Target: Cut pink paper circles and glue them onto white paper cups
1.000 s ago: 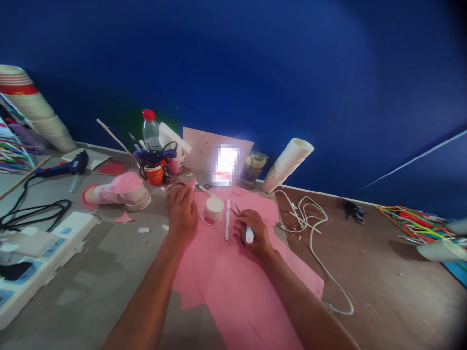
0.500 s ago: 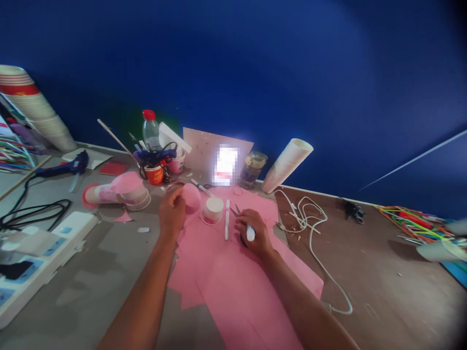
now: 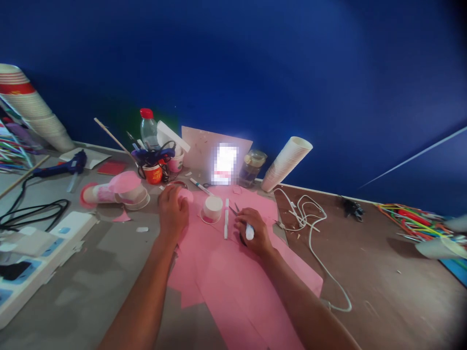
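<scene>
My left hand (image 3: 172, 210) is closed on a small round pink paper piece (image 3: 185, 195) at the far left edge of the pink paper sheets (image 3: 233, 277). My right hand (image 3: 251, 230) rests on the sheets, closed around a white marker (image 3: 249, 232), with scissors (image 3: 234, 210) poking out beyond its fingers. Between the hands stands an upturned white paper cup (image 3: 212, 209) with a pink rim. A white pen (image 3: 226, 224) lies just right of the cup.
Left of my hand lie pink-covered cups (image 3: 116, 190). Behind stand a cup of tools (image 3: 153, 165), a red-capped bottle (image 3: 148, 127), a glass jar (image 3: 252, 168) and a leaning cup stack (image 3: 286, 164). A white cable (image 3: 314, 233) trails right. A glue gun (image 3: 65, 166) and power strip (image 3: 44, 257) are left.
My left hand lifted the round pink piece up, showing its face, then lowered it again towards the table. My right hand stayed put.
</scene>
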A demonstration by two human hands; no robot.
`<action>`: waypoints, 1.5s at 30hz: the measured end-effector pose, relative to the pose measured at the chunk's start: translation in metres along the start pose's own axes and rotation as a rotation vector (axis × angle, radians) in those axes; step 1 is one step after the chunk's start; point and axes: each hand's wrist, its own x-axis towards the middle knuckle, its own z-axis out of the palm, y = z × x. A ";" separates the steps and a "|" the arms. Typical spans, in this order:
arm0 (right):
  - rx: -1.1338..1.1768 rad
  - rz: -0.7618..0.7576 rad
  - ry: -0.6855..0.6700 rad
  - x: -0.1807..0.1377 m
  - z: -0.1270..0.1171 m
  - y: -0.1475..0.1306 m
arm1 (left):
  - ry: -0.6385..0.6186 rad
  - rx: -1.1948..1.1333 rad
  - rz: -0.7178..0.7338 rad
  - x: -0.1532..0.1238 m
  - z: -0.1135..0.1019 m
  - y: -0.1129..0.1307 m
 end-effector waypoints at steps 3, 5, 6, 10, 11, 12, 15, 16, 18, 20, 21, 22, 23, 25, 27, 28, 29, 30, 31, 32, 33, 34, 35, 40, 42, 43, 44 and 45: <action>0.008 -0.007 0.008 0.000 0.000 0.000 | -0.183 -0.140 0.125 0.001 -0.007 0.020; 0.012 -0.012 0.011 0.000 -0.001 0.000 | -0.352 -0.226 0.130 0.000 -0.011 0.031; 0.016 -0.014 0.011 0.001 -0.001 0.000 | -0.436 -0.260 0.135 -0.002 -0.011 0.036; 0.049 0.014 -0.007 0.001 0.000 -0.002 | -0.589 -0.319 0.109 -0.011 -0.006 0.044; 0.052 0.031 -0.015 0.001 0.000 -0.002 | -0.600 -0.326 0.082 -0.013 -0.003 0.044; 0.052 0.048 -0.021 0.001 0.000 -0.003 | -0.600 -0.335 0.050 -0.016 0.000 0.045; 0.046 0.081 -0.019 0.001 0.000 -0.004 | -0.602 -0.392 -0.070 -0.020 0.008 0.047; 0.043 0.085 -0.014 0.000 0.001 -0.003 | -0.604 -0.411 -0.122 -0.021 0.010 0.047; 0.034 0.094 -0.014 0.000 0.001 -0.002 | -0.573 -0.454 -0.235 -0.022 0.014 0.047; 0.020 0.107 -0.019 -0.001 0.002 0.000 | -0.501 -0.534 -0.334 -0.021 0.016 0.045; 0.011 0.114 -0.019 -0.002 0.002 0.001 | -0.471 -0.592 -0.378 -0.021 0.016 0.044; -0.001 0.120 -0.014 -0.002 0.002 0.002 | -0.451 -0.655 -0.422 -0.020 0.017 0.043; -0.013 0.126 -0.008 -0.003 0.002 0.003 | -0.443 -0.722 -0.469 -0.019 0.017 0.043; -0.030 0.150 0.001 -0.003 0.002 0.003 | -0.442 -0.856 -0.571 -0.017 0.016 0.043; -0.029 0.199 0.004 -0.004 0.001 0.002 | -0.436 -0.992 -0.643 -0.016 0.015 0.047; -0.021 0.231 0.008 -0.004 0.001 0.001 | -0.438 -1.050 -0.657 -0.016 0.014 0.049; -0.010 0.262 0.013 -0.004 0.000 0.000 | -0.449 -1.090 -0.655 -0.017 0.013 0.052; 0.005 0.290 0.019 -0.004 0.000 0.000 | -0.466 -1.113 -0.645 -0.018 0.013 0.055; 0.022 0.314 0.020 -0.004 0.000 0.000 | -0.489 -1.121 -0.632 -0.018 0.012 0.057; 0.041 0.336 0.018 -0.004 0.000 0.000 | -0.513 -1.118 -0.620 -0.019 0.012 0.060; 0.060 0.356 0.014 -0.004 0.001 0.000 | -0.532 -1.110 -0.612 -0.020 0.012 0.062; 0.076 0.375 0.011 -0.005 0.001 0.001 | -0.540 -1.101 -0.606 -0.021 0.012 0.063; 0.091 0.390 0.010 -0.005 0.001 0.001 | -0.540 -1.092 -0.603 -0.022 0.012 0.064; 0.096 0.406 0.042 -0.007 0.002 0.002 | -0.473 -1.100 -0.658 -0.023 0.015 0.060; 0.104 0.387 0.073 -0.008 0.003 0.003 | -0.442 -1.143 -0.726 -0.023 0.015 0.057; 0.110 0.383 0.096 -0.008 0.004 0.005 | -0.431 -1.179 -0.763 -0.023 0.016 0.056; 0.113 0.385 0.121 -0.009 0.005 0.006 | -0.424 -1.223 -0.796 -0.024 0.016 0.055; 0.114 0.391 0.141 -0.009 0.005 0.008 | -0.417 -1.274 -0.821 -0.024 0.016 0.055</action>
